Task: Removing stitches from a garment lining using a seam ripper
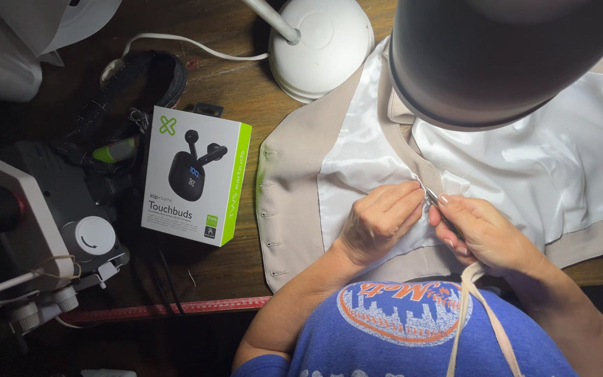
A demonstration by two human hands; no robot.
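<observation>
At centre frame, over the wooden counter (246,91), two hands meet on a beige vest (294,167) laid open with its white satin lining (525,160) upward. Left hand (380,218): fingers curled narrow, pinching a fold of cloth at the seam where lining meets the beige facing, apparently to keep the fabric taut. Right hand (479,230): closed on a small metal tool (431,197), thin and pointed, its tip at the same seam just beside the left fingertips; whether it is a seam ripper or fine snips cannot be told. Vest: spread flat, one front edge with a row of buttonholes turned toward the left of the view, lower edge touching the person's blue printed shirt (399,328). A pale tape or strap (476,314) hangs from the neck across the shirt. Above the work, a dark lamp shade (497,56) sits close over the seam, presumably for light; its white domed base (326,42) and white cable (183,43) stand behind the vest. Left of the vest, apart from it: one white and green earbud box (193,174), closed, contents not visible. Behind the box, a dark pile of straps and a green marker-like item (116,150), poorly lit. Far left: part of a white and grey sewing machine (29,237) with a round knob. Along the near counter edge: a red ruler (176,308).
</observation>
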